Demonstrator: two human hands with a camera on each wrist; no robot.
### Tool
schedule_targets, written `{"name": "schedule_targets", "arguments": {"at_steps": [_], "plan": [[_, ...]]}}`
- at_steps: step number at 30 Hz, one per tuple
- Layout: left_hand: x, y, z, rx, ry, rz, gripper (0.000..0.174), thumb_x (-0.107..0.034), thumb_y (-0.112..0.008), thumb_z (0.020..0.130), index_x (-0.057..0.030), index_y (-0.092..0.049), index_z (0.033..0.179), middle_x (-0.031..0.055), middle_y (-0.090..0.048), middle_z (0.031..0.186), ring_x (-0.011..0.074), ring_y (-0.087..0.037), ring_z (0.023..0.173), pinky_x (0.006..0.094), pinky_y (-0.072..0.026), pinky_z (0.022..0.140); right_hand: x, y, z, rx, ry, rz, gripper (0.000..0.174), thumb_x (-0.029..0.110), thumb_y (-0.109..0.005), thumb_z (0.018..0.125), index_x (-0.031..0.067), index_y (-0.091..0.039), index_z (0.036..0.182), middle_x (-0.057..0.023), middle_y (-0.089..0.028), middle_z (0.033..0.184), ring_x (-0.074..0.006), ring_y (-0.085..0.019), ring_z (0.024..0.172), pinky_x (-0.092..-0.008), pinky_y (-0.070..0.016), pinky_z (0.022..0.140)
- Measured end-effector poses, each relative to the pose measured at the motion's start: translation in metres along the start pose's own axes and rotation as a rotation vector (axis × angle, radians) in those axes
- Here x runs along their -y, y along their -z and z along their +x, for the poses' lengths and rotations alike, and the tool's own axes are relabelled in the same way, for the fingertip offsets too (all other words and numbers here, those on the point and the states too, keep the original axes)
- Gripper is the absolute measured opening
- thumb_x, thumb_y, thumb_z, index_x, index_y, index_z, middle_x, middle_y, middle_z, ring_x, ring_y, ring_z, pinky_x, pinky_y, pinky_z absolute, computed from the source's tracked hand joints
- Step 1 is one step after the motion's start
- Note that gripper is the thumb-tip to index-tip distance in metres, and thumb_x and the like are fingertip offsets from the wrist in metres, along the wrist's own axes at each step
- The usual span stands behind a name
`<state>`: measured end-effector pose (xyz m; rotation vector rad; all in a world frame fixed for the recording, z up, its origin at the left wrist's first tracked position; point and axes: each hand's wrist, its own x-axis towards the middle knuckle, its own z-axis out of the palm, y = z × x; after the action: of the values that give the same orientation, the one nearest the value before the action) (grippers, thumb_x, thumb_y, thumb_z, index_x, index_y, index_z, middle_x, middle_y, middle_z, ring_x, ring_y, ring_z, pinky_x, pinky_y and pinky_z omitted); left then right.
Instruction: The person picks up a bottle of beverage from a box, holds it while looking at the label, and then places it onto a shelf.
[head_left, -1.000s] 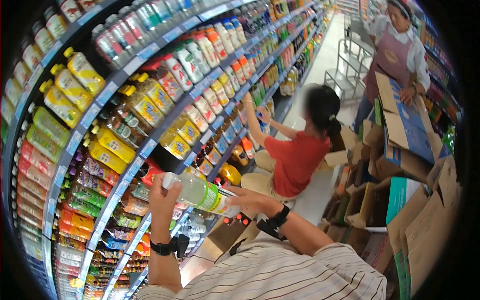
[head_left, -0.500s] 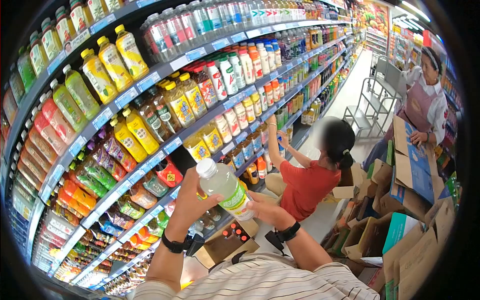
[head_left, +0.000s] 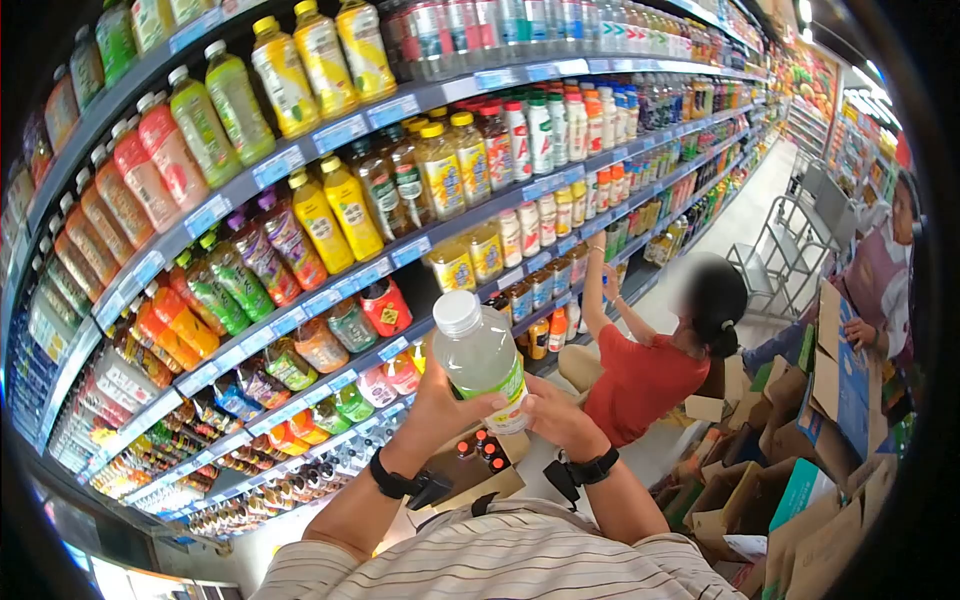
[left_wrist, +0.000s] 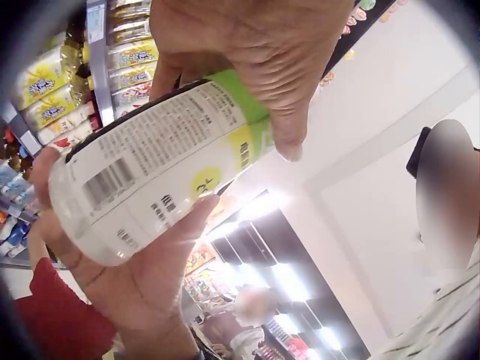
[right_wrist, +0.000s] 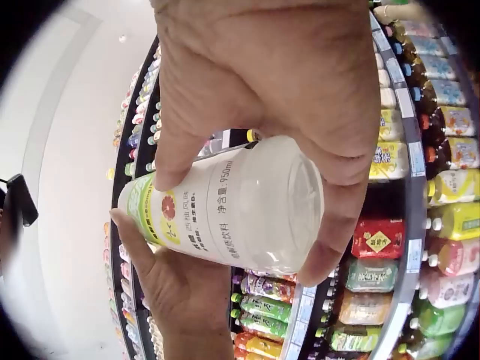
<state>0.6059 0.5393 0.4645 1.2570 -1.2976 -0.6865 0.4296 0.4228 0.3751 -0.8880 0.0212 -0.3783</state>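
Observation:
A clear drink bottle (head_left: 478, 350) with a white cap and a green-and-white label is held in front of the chest, cap tilted up and to the left. My left hand (head_left: 437, 412) grips it around the upper body, thumb across the label. Near the base, my right hand (head_left: 562, 412) holds it with fingers around the bottom. In the left wrist view the bottle (left_wrist: 157, 165) shows a barcode and lines of small print. A grapefruit picture marks the label side of the bottle (right_wrist: 225, 202) in the right wrist view.
Shelves of drinks (head_left: 330, 215) curve along the left. A person in a red shirt (head_left: 645, 385) crouches ahead, reaching to a shelf. Another person in an apron (head_left: 880, 280) stands behind opened cardboard boxes (head_left: 740, 490) on the right. A carton (head_left: 440, 490) with red-capped bottles lies below my hands.
The bottle has swung from nearly lying to more upright, its cap rising. Both hands have moved right in the head view and kept hold of it. The head view has turned, showing more shelf.

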Motion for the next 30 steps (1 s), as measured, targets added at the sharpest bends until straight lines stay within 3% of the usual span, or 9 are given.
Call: {"name": "schedule_targets", "arguments": {"at_steps": [6,9,13,17,22,30], "plan": [[0.028,0.024,-0.038,-0.063,0.034,-0.050,0.101,-0.021,-0.091,0.076,-0.0018,-0.026,0.151,0.0134,-0.054,0.141,0.0222,-0.054,0.130,0.0394,-0.0452,0.109,-0.028,-0.026,0.032,0.099,-0.060,0.025,0.094,0.046,-0.074,0.091,0.0016,-0.025,0.158,-0.0147,-0.051,0.148,-0.0246,-0.055,0.132,-0.0399,-0.0490,0.107],[0.028,0.046,-0.056,-0.128,0.050,-0.090,0.100,-0.021,-0.090,0.077,-0.0021,-0.026,0.151,0.0129,-0.056,0.138,0.0225,-0.057,0.127,0.0390,-0.0466,0.107,-0.045,-0.040,0.042,0.103,-0.161,-0.027,0.086,0.046,-0.068,0.096,0.0033,-0.027,0.159,-0.0120,-0.051,0.147,-0.0223,-0.054,0.132,-0.0384,-0.0458,0.110],[0.025,0.076,-0.082,-0.223,0.125,-0.235,0.096,-0.019,-0.089,0.078,-0.0021,-0.029,0.151,0.0129,-0.057,0.137,0.0215,-0.058,0.126,0.0396,-0.0482,0.105,-0.053,-0.062,0.056,0.017,-0.315,-0.456,0.070,0.044,-0.061,0.101,0.0026,-0.040,0.153,-0.0088,-0.057,0.139,-0.0193,-0.054,0.128,-0.0356,-0.0435,0.108],[0.040,0.113,-0.113,-0.169,0.136,-0.207,0.096,-0.015,-0.086,0.080,-0.0062,-0.026,0.155,0.0110,-0.054,0.143,0.0225,-0.055,0.132,0.0410,-0.0461,0.109,-0.070,-0.077,0.069,0.075,-0.264,-0.451,0.064,0.040,-0.062,0.102,-0.0002,-0.044,0.148,-0.0114,-0.059,0.137,-0.0190,-0.056,0.124,-0.0347,-0.0458,0.104],[0.034,0.142,-0.148,-0.197,0.262,0.074,0.094,-0.029,-0.090,0.074,-0.0037,-0.037,0.148,0.0148,-0.060,0.134,0.0257,-0.059,0.126,0.0400,-0.0489,0.104,-0.065,-0.120,0.083,-0.017,-0.193,-0.462,0.061,0.036,-0.064,0.101,-0.0024,-0.044,0.145,-0.0147,-0.062,0.131,-0.0210,-0.062,0.115,-0.0346,-0.0488,0.100],[0.039,0.165,-0.178,-0.146,0.246,0.082,0.100,-0.032,-0.090,0.073,-0.0038,-0.035,0.151,0.0174,-0.057,0.137,0.0281,-0.059,0.127,0.0407,-0.0488,0.105,-0.074,-0.157,0.111,0.042,0.031,-0.519,0.058,0.026,-0.069,0.098,0.0003,-0.045,0.144,-0.0127,-0.060,0.131,-0.0223,-0.059,0.121,-0.0381,-0.0475,0.103]]}}
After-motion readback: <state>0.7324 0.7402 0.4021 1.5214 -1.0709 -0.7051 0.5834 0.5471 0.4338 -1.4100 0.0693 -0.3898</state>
